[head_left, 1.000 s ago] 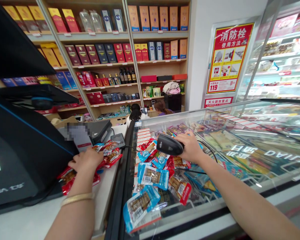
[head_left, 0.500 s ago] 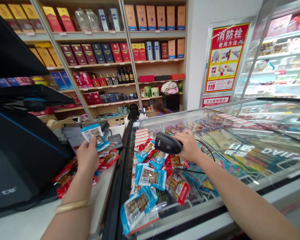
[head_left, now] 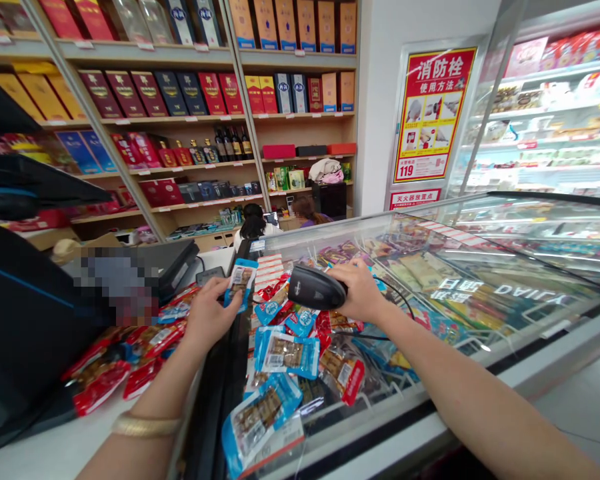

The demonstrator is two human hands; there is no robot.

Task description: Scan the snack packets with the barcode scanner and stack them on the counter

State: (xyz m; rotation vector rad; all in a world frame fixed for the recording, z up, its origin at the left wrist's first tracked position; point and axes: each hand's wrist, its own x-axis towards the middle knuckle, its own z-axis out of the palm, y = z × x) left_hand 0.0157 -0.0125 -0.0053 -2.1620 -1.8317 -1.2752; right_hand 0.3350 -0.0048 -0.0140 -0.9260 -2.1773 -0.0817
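Note:
Between the fingers of my left hand (head_left: 211, 313) is a blue snack packet (head_left: 241, 283), held upright with its barcode label showing. My right hand (head_left: 359, 293) is wrapped round the handle of a black barcode scanner (head_left: 316, 288), whose head points left toward that packet. The two are a short gap apart. Under the scanner, several blue packets (head_left: 289, 353) and red packets (head_left: 341, 370) lie heaped on the glass lid (head_left: 330, 427) of a freezer. More red packets (head_left: 153, 340) are spread on the white counter to the left of my left hand.
A dark checkout machine (head_left: 20, 320) stands at the left on the white counter (head_left: 95, 440). The scanner's black cable (head_left: 405, 300) runs over the freezer glass. Two people sit beyond the freezer, before shelves (head_left: 180, 120) of boxes and bottles.
My left hand has moved right with the blue packet, from over the counter to the freezer's edge near the scanner. The scanner stays over the heap, and the view has shifted slightly.

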